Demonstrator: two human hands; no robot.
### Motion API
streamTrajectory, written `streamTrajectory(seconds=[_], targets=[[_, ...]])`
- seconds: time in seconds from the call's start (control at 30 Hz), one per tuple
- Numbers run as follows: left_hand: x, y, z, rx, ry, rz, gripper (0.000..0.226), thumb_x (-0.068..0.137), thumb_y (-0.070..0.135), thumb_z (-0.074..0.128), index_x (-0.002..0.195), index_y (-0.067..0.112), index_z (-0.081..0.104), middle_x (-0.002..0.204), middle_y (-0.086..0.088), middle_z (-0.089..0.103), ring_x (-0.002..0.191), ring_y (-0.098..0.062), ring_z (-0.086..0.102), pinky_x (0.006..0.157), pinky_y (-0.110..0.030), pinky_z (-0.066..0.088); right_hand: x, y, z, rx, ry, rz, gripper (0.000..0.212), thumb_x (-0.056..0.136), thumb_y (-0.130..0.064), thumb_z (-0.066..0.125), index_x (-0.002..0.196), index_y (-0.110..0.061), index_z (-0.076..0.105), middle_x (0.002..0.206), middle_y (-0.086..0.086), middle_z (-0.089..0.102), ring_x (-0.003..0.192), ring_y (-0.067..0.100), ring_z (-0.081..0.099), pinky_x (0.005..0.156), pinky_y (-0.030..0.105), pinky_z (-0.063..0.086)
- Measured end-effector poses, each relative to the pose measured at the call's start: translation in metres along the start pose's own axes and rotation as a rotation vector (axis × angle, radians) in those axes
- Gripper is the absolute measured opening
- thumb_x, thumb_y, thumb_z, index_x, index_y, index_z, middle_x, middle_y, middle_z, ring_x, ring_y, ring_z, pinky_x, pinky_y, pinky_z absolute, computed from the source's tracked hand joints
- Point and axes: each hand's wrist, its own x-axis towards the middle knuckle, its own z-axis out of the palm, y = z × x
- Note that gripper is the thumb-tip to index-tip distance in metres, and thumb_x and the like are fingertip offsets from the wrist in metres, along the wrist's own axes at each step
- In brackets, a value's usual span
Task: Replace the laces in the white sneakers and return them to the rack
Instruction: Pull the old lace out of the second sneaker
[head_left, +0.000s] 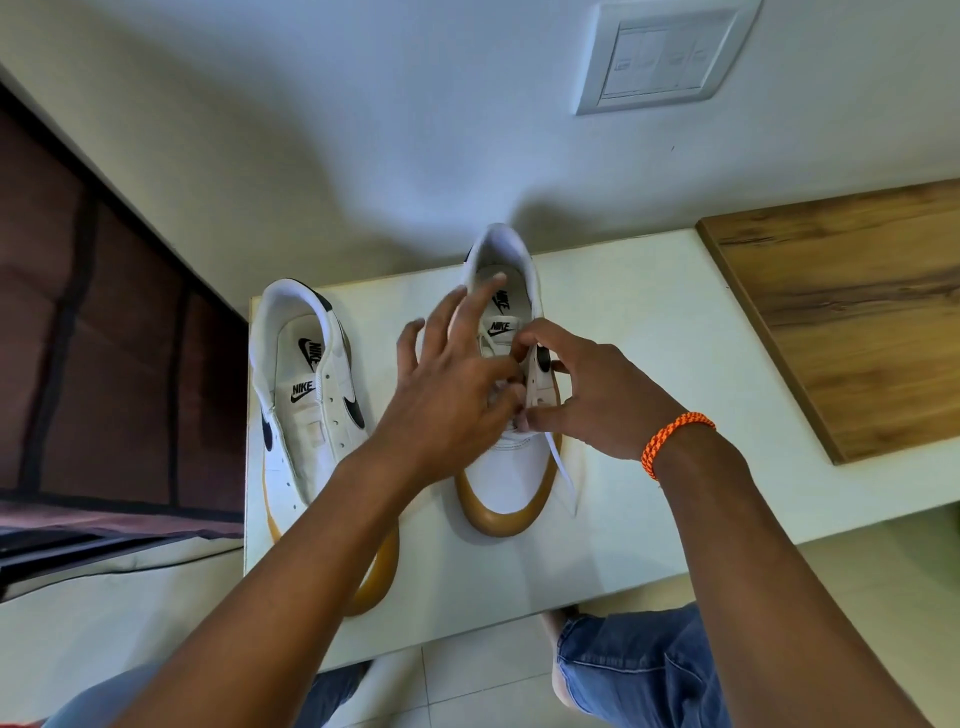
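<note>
Two white sneakers with black swooshes and tan soles stand on a white table, toes toward me. The left sneaker has bare eyelets and no lace; my left forearm crosses its toe. Over the eyelets of the right sneaker both hands work. My left hand has its thumb and forefinger pinched at the lace near the lower eyelets, other fingers spread. My right hand, an orange cord bracelet on its wrist, pinches the same white lace, whose free end trails down the shoe's right side onto the table.
A wooden board lies on the table's right part. A dark brown rack or cabinet stands at the left. A switch plate is on the wall behind. My knees in blue jeans are below the table's front edge.
</note>
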Motion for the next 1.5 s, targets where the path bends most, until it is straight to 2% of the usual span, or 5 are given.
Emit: streamTrajectory(seconds=[0.47,0.83,1.1,1.3,1.5], targets=[[0.006,-0.009,-0.017,-0.083,0.322,-0.204,0.011,0.099,0.034,0.061,0.095,0.027,0.069,0.156,0.003,0.042,0.139,-0.025,0.044,0.105,-0.048,0.035,0.002,0.001,0.0,-0.009,-0.003,0.013,0.062,0.074,-0.025,0.092,0.113,-0.045,0.049,0.128,0.004,0.063,0.115,0.031,0.063,0.095,0.05,0.057],[-0.001,0.0,0.007,0.021,-0.032,-0.034,0.012,0.091,0.028,0.077,0.099,0.037,0.078,0.176,0.006,0.007,0.161,-0.03,0.0,0.122,-0.067,0.011,0.001,0.001,-0.001,-0.009,0.006,-0.005,0.064,0.075,-0.025,0.091,0.119,-0.043,0.049,0.12,-0.001,0.068,0.111,0.028,0.067,0.092,0.051,0.059],[0.003,-0.004,0.0,-0.063,0.084,-0.099,0.011,0.095,0.024,0.074,0.087,0.031,0.076,0.172,0.01,0.019,0.156,-0.026,0.016,0.118,-0.054,0.025,0.001,0.002,0.0,-0.018,0.015,-0.014,0.059,0.078,-0.019,0.087,0.113,-0.047,0.048,0.119,0.0,0.064,0.112,0.031,0.065,0.091,0.053,0.058],[0.006,-0.007,0.002,-0.181,0.069,-0.161,0.011,0.1,0.021,0.071,0.09,0.022,0.075,0.171,0.012,0.013,0.145,-0.025,0.036,0.087,-0.013,0.03,0.003,0.003,0.0,0.017,0.01,-0.028,0.051,0.079,-0.015,0.085,0.107,-0.044,0.054,0.119,0.002,0.065,0.115,0.033,0.064,0.091,0.05,0.058],[0.005,-0.008,0.005,-0.124,0.102,-0.102,0.012,0.101,0.024,0.068,0.091,0.02,0.074,0.169,0.014,0.017,0.14,-0.023,0.043,0.085,-0.024,0.047,0.005,0.005,0.002,0.011,0.016,-0.043,0.042,0.078,-0.01,0.085,0.1,-0.037,0.06,0.122,0.0,0.068,0.115,0.027,0.063,0.091,0.043,0.058]])
